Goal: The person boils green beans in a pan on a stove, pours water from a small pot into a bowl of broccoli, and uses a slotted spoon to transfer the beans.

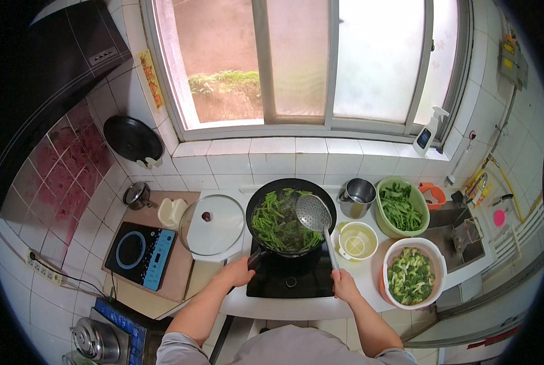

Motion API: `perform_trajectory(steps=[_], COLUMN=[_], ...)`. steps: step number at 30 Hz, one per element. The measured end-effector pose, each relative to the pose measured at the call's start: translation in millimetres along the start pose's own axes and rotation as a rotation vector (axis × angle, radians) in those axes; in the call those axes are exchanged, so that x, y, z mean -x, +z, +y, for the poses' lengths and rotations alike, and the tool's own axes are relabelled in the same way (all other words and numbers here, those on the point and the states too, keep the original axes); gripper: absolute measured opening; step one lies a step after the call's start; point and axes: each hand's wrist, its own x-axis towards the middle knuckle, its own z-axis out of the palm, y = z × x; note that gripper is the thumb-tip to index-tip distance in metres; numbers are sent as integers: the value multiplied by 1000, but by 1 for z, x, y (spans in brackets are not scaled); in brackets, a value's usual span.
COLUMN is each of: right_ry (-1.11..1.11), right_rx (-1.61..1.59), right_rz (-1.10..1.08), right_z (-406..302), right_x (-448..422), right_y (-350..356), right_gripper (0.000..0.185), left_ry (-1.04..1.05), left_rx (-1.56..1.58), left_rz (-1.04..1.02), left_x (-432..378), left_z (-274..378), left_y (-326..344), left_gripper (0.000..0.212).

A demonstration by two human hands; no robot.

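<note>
A black wok (256, 198) sits on a black induction cooktop (281, 278) in front of me, holding cut green vegetable stems (267, 223) in liquid. My left hand (241, 273) grips the wok's dark handle (256, 260) at its lower left. In my right hand (346, 285) is the handle of a perforated metal skimmer (314, 213). The skimmer's round head lies over the right side of the wok, partly covering the liquid and stems. To the right of the skimmer handle is a small pale-yellow strainer basket (358, 241).
Beside the wok, a glass lid (212, 200) lies at left and a metal pot (358, 197) stands at right. Farther right are a green basin of leafy greens (422, 200), a colander of broccoli (441, 255) and a sink (441, 226). A second induction cooker (139, 255) rests at left.
</note>
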Motion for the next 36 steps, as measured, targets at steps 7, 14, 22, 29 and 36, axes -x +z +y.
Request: perform_trajectory(steps=[7, 14, 22, 29, 36], right_ry=[-26, 37, 40, -255, -325], right_rx=[16, -19, -7, -45, 386], right_rz=[-5, -3, -22, 154, 183], right_z=[3, -17, -9, -38, -111], right_x=[-1, 8, 3, -30, -72], right_y=[1, -2, -1, -30, -49], right_gripper=[42, 43, 40, 33, 43], left_ry=[25, 7, 11, -21, -36], left_rx=[-32, -50, -25, -25, -20], left_rz=[21, 16, 26, -3, -10], left_x=[0, -5, 4, 5, 3], left_z=[-1, -5, 4, 7, 4], left_y=[0, 5, -3, -6, -4], left_gripper=[45, 45, 43, 44, 45])
